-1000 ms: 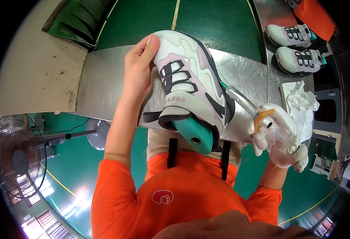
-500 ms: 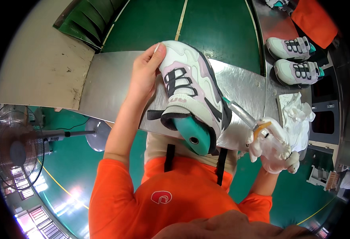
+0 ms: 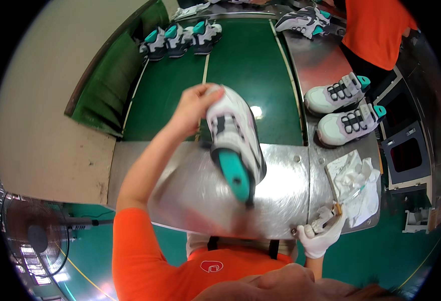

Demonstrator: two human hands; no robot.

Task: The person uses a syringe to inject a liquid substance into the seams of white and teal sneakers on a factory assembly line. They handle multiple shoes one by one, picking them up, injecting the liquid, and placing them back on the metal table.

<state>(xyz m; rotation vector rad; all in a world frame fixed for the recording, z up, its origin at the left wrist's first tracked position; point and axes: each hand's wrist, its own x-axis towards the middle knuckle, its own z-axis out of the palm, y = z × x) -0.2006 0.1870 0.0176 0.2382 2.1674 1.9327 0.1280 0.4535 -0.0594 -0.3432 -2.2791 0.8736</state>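
A white and pale-lilac sports shoe [image 3: 233, 120] with black straps and a dark sole hangs, somewhat blurred, over the metal table's edge and the green belt. Inside it sits a teal shoe last [image 3: 235, 175], its end with the dark hole facing me. My bare left hand [image 3: 196, 106] is closed round the toe. Lower right, at the table's front edge, my white-gloved right hand [image 3: 323, 240] is apart from the shoe. Its fingers hold a clear syringe with an orange flange [image 3: 337, 209]; the syringe's tip is hard to make out. Crumpled white cloth [image 3: 358, 188] lies close by.
Two matching shoes [image 3: 348, 123] stand on the right-hand metal surface, another shoe [image 3: 305, 22] beyond them. Several shoes sit on the far left of the green belt [image 3: 250, 60]. A green flap [image 3: 97, 108] borders the belt. A person in orange [image 3: 376, 32] stands far right.
My left hand has carried the shoe away from me toward the belt. My right hand and syringe have drawn back from the shoe's side. The view has shifted, bringing more belt and shoes in.
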